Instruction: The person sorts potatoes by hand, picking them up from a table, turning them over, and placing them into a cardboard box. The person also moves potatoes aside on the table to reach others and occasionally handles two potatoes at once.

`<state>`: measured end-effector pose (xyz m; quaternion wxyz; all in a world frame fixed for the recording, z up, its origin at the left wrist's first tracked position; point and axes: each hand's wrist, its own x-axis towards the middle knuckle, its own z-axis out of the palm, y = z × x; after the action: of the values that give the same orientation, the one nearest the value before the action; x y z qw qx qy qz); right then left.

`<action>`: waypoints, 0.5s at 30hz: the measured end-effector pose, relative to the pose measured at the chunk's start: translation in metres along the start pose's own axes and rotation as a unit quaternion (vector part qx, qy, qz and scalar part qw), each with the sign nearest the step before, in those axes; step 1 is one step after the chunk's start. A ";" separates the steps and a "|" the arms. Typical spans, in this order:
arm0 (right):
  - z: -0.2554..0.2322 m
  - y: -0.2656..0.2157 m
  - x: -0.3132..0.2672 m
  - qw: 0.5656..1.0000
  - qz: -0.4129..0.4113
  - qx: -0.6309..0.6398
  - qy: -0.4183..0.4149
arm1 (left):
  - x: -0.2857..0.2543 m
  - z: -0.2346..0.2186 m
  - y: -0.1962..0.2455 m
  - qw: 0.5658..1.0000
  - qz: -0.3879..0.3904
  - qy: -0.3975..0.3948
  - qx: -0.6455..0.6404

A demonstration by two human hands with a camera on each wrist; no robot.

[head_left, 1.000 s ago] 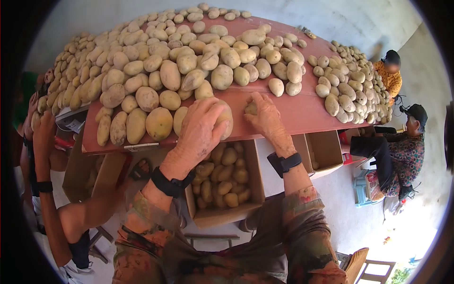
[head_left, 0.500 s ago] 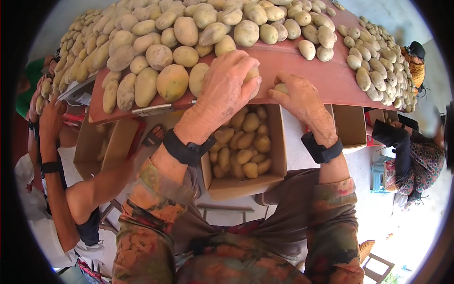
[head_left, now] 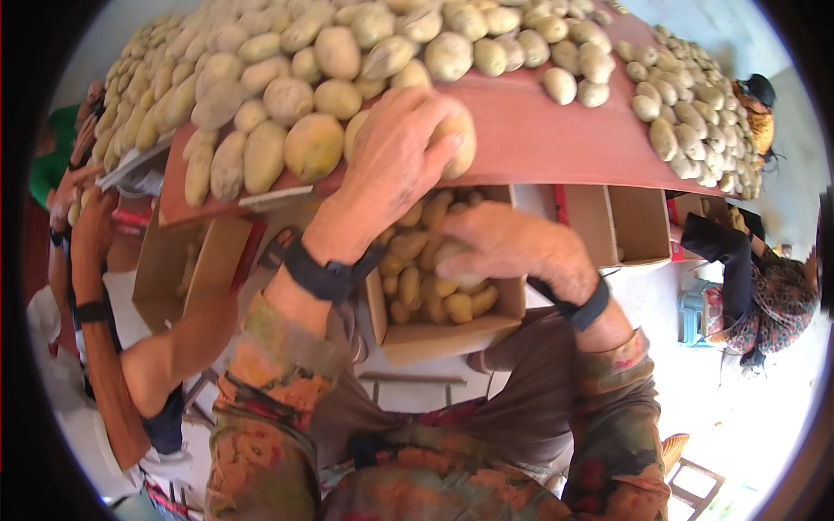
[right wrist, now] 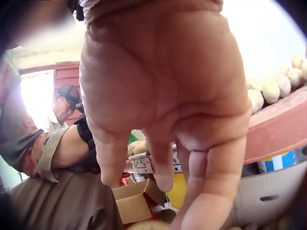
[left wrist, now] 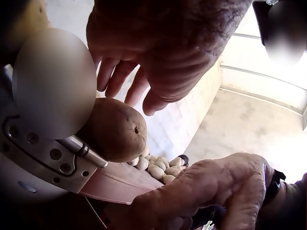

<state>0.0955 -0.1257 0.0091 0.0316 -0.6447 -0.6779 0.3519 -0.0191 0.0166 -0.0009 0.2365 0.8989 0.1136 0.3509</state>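
Note:
My left hand (head_left: 404, 143) grips a potato (head_left: 462, 143) at the front edge of the red table, thumb along its near side. In the left wrist view, the fingertips reach behind this potato (left wrist: 120, 132), which shows a dark pit. Lower and to the right, my right hand (head_left: 526, 247) hangs over a cardboard box (head_left: 434, 343) of potatoes. The right wrist view has that palm (right wrist: 163, 86) bare, fingers stretched downward with nothing in their grasp. Blurred potatoes (head_left: 417, 247) lie right below its fingertips, partly hidden by the hand.
A large heap of potatoes (head_left: 261, 78) covers the left and back of the red table (head_left: 539, 139); a smaller pile (head_left: 695, 122) lies at right. Other cardboard boxes (head_left: 638, 224) stand below the edge. Another person's arm (head_left: 104, 347) is close at left; others sit around the table.
My right hand has moved from the tabletop, where it held a small potato, down over the box, and its fingers have opened. The left hand stays with its potato, which now shows more.

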 end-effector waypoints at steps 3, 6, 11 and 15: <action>0.011 0.003 0.003 0.999 -0.046 0.019 0.022 | 0.000 0.003 -0.004 1.000 0.017 -0.011 0.007; 0.002 -0.007 -0.001 0.999 -0.002 0.033 -0.013 | 0.001 -0.001 0.003 0.999 -0.034 -0.040 0.005; -0.009 -0.002 -0.007 0.999 -0.007 0.048 0.005 | 0.001 -0.003 0.010 0.998 -0.047 -0.028 0.013; -0.001 0.029 -0.003 0.993 -0.045 0.061 0.091 | 0.002 -0.004 0.010 0.999 -0.049 -0.019 0.015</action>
<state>0.1211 -0.1304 -0.0034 0.1480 -0.6393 -0.6782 0.3307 -0.0202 0.0104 0.0080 0.2416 0.9023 0.1582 0.3201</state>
